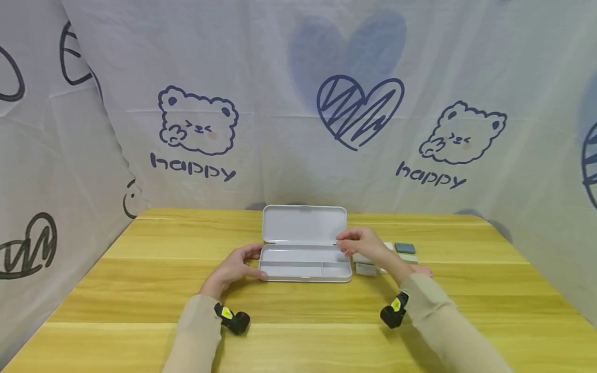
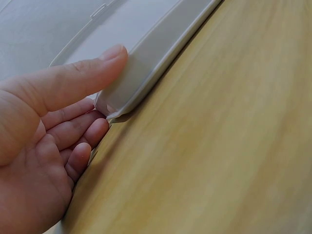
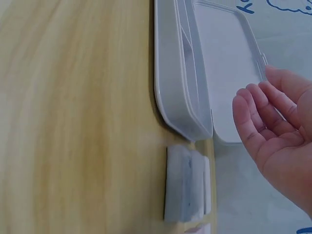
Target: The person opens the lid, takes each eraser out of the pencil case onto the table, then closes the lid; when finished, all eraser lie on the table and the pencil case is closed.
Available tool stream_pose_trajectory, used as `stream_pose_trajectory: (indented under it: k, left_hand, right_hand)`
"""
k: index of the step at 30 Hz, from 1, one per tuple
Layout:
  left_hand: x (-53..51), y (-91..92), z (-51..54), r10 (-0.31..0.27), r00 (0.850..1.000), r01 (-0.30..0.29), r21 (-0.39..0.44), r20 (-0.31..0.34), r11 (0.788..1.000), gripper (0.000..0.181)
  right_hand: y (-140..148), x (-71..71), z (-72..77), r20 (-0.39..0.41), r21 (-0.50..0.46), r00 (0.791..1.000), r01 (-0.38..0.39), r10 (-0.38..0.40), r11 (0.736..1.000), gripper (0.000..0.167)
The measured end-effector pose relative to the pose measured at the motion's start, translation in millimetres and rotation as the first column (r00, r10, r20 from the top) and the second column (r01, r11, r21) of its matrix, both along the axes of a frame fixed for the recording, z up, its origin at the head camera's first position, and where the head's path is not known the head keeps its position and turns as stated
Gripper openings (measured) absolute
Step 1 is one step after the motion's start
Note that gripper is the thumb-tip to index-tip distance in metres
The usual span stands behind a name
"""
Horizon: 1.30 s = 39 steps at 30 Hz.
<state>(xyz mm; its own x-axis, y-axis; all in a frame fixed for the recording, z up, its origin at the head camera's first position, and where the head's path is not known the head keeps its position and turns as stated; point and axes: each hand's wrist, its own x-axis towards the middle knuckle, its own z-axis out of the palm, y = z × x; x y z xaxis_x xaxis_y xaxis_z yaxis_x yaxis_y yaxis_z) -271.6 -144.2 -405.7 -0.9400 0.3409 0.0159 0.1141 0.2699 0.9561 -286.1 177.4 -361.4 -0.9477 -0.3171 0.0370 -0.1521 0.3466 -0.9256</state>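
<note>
A white pencil case (image 1: 289, 271) lies on the wooden table with its lid (image 1: 304, 224) raised behind it. Its tray has one long compartment at the back and two at the front, all bare inside. My left hand (image 1: 233, 267) holds the case's left end, thumb on the front corner and fingers round the side, as the left wrist view also shows. Above the case's right end hovers my right hand (image 1: 368, 244), near the hinge. In the right wrist view that hand's fingers (image 3: 251, 126) are loosely bent with nothing between them.
Right of the case sit several small eraser-like blocks: a grey-white one (image 1: 366, 269), a blue one (image 1: 404, 248), a pale green one (image 1: 408, 258) and a pink one (image 1: 423, 270). My right forearm partly covers them. A printed cloth (image 1: 280, 155) hangs behind the table.
</note>
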Motion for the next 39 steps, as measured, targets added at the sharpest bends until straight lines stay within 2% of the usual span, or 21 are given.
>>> stream_pose_trajectory:
  k: [6, 10, 12, 17, 19, 26, 31, 39]
  left_hand:
    - [-0.7, -0.7, -2.1, -0.005, 1.0, 0.005, -0.005, -0.009, 1.0, 0.075]
    - [0.2, -0.6, -0.8, -0.006, 1.0, 0.006, -0.007, -0.011, 1.0, 0.076]
    - [0.7, -0.2, -0.2, 0.0, 1.0, 0.0, -0.007, -0.01, 1.0, 0.076]
    - [0.5, 0.7, -0.5, 0.01, 1.0, -0.01, -0.008, 0.004, 1.0, 0.075]
    - [0.8, 0.8, -0.1, 0.012, 1.0, -0.012, -0.009, 0.008, 1.0, 0.076]
    - [0.9, 0.2, 0.6, 0.007, 1.0, -0.007, 0.004, 0.008, 1.0, 0.075]
    - [1.4, -0.4, 0.8, -0.003, 1.0, 0.003, -0.008, -0.001, 1.0, 0.077]
    - [2.8, -1.2, 1.3, -0.011, 1.0, 0.011, -0.012, -0.015, 1.0, 0.077]
  right_hand:
    - [-10.3, -7.2, 2.9, -0.053, 0.043, 0.999, -0.002, 0.004, 0.999, 0.031]
    - [-16.2, -12.4, 4.0, -0.122, 0.045, 0.992, -0.01, 0.015, 0.999, 0.03]
    - [-19.1, -16.2, 4.3, -0.172, 0.062, 0.985, -0.017, 0.027, 0.998, 0.029]
    - [-27.5, -24.8, 7.1, -0.316, 0.124, 0.945, -0.044, 0.081, 0.991, 0.028]
    - [-31.6, -26.6, 9.9, -0.345, 0.129, 0.935, -0.045, 0.087, 0.991, 0.028]
    - [-39.7, -37.4, 14.1, -0.386, 0.119, 0.92, -0.021, 0.066, 0.993, 0.026]
    - [-42.6, -44.9, 14.7, -0.463, 0.13, 0.883, -0.015, 0.074, 0.991, 0.022]
    - [-49.5, -55.2, 23.9, -0.602, 0.197, 0.791, 0.015, 0.108, 0.98, 0.024]
